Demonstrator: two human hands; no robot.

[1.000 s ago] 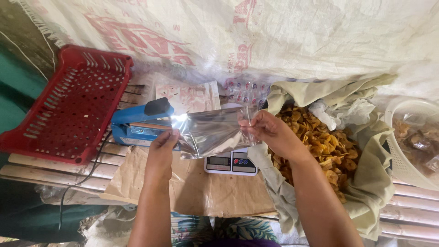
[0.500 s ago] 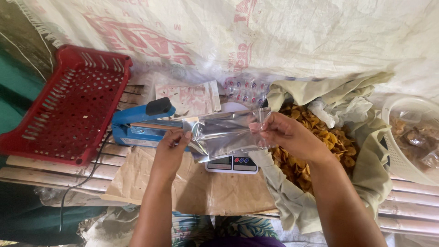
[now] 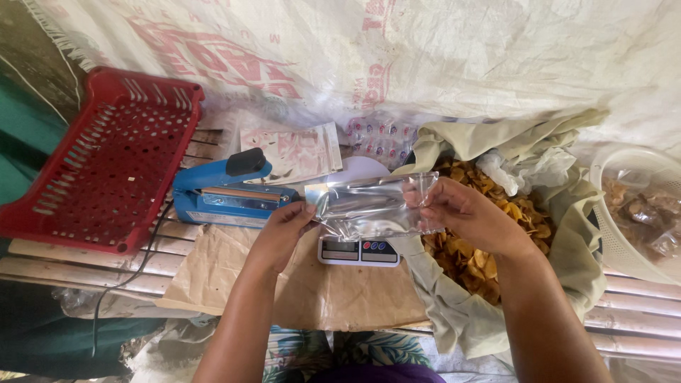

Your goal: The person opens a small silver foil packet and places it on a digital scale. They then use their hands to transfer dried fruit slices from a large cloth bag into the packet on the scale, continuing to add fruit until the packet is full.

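Right now both hands are busy with 1 clear plastic pouch (image 3: 372,206), held flat and level above the small digital scale (image 3: 359,250). The left hand (image 3: 282,230) pinches the pouch's left edge between thumb and fingers, and the right hand (image 3: 464,213) is closed on its right edge, fingers curled over the rim. The pouch looks empty and shiny, stretched between them just in front of the blue heat sealer (image 3: 227,191), whose arm is down.

To my eye this is the stage of readying a bag: it is held by both ends, not yet opened. Opening it would call for the fingers to rub the 2 layers apart at the mouth, and I cannot tell which end that is.

Just to the right sits a cloth-lined sack of golden fried chips (image 3: 489,234), touching the scale's side. A red plastic crate (image 3: 99,156) stands at the left of the slatted table (image 3: 57,266), brown paper (image 3: 340,298) lies under the scale, and a white basket (image 3: 638,206) with bagged pieces sits at the far right.
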